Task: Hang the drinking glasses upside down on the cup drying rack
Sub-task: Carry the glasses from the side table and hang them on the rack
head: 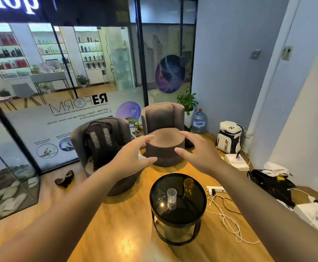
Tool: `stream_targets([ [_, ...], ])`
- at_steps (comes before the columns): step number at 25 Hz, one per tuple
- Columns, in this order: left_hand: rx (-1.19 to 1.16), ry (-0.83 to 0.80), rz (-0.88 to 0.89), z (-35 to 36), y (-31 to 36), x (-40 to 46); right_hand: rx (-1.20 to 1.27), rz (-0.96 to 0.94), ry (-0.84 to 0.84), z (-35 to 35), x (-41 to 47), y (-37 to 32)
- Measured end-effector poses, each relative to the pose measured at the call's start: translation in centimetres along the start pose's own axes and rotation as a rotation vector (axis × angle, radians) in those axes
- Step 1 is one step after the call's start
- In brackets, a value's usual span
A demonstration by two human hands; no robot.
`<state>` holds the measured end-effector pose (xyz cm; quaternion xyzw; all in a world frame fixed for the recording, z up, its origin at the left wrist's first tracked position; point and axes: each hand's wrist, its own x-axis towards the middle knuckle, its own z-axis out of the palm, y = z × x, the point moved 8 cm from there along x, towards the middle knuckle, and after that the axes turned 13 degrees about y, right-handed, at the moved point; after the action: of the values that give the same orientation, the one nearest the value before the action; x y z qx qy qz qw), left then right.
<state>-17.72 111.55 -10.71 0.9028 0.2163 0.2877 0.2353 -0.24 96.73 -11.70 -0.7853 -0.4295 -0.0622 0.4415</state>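
Note:
A clear drinking glass (171, 197) stands upright near the middle of a small round black glass-topped table (197, 208). An amber drinking glass (188, 185) stands upright at the table's far right edge. My left hand (133, 156) and my right hand (197, 150) are stretched out in front of me, well above and beyond the table, palms facing each other, fingers spread, holding nothing. No cup drying rack is visible.
Two grey armchairs stand beyond the table, the left one (82, 140) holding a black backpack (101, 142). A white power strip (215, 190) and cables lie on the wooden floor to the right. A white sports bag (230, 137), water jug (198, 121) and clutter line the right wall.

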Motion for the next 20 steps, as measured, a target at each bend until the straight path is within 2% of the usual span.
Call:
stream_targets([
  [7,-0.043,-0.087,-0.048,10.1,-4.4,5.9,-0.059,0.085,-0.065,3.4,4.3,9.1],
  [17,-0.104,-0.239,-0.127,22.3,-17.9,13.7,-0.180,0.244,-0.216,12.5,9.4,18.5],
  [20,-0.098,-0.326,-0.084,25.4,-21.7,17.7,-0.203,0.321,-0.214,15.7,12.4,20.9],
])
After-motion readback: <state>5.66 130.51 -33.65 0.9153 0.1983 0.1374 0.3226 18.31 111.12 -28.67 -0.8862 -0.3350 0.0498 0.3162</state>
